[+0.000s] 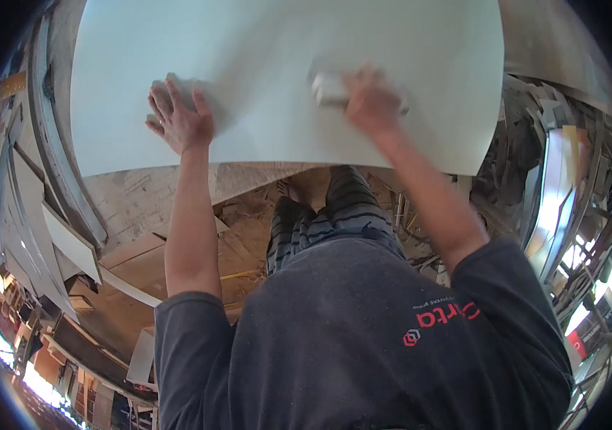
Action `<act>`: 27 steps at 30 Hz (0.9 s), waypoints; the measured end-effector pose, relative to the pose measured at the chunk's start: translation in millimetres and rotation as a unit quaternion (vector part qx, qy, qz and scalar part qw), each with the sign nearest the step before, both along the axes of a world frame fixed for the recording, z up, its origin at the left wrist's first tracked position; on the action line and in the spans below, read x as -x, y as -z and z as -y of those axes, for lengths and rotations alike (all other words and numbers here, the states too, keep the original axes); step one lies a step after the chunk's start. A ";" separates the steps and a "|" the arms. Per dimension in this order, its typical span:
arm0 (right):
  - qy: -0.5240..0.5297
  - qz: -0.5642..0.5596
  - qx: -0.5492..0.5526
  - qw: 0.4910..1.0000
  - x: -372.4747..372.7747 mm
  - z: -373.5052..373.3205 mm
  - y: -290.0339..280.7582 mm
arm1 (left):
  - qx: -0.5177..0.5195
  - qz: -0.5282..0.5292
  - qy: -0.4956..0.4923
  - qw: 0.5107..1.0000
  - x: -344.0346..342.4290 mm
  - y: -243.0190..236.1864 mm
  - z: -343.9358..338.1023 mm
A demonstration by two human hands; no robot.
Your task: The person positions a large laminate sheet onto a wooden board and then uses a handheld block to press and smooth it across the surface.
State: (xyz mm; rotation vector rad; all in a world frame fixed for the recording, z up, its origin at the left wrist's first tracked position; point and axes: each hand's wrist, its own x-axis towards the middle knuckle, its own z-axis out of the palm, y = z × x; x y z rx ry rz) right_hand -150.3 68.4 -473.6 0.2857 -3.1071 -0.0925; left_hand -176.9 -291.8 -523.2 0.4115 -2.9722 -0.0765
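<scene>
A large white panel point(277, 122) lies flat in front of me, its near edge curving across the view. My left hand point(183, 122) rests palm-down on its left part, fingers spread, holding nothing. Over the right part of the panel, my right hand point(376, 100) is closed around a pale block point(331, 89). Motion blurs both that hand and the block, so the exact kind of block cannot be made out. The block looks to be against the panel's surface, though the blur hides the contact.
A wooden work surface point(130, 204) shows under the panel's near left edge. Long strips and boards point(69, 240) are stacked at the left. On the right lies a tangle of thin offcuts point(521, 150), with a shiny sheet point(553, 190) standing among them.
</scene>
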 end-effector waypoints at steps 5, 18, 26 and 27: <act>-0.027 0.150 0.163 0.975 -180.6 62.6 -50.3 | -0.028 0.012 0.021 0.999 -0.7 -5.3 -4.8; 0.152 -0.026 0.035 0.988 -28.5 -45.3 -8.6 | -0.020 0.028 0.012 0.999 -1.3 -16.2 -11.9; 0.316 -0.007 -0.025 0.948 219.4 -240.5 5.1 | 0.000 0.053 0.000 0.999 -7.2 -19.0 -4.3; 0.334 0.006 -0.008 0.943 245.9 -260.8 -0.1 | 0.003 0.056 -0.002 0.998 -5.3 -17.7 -7.0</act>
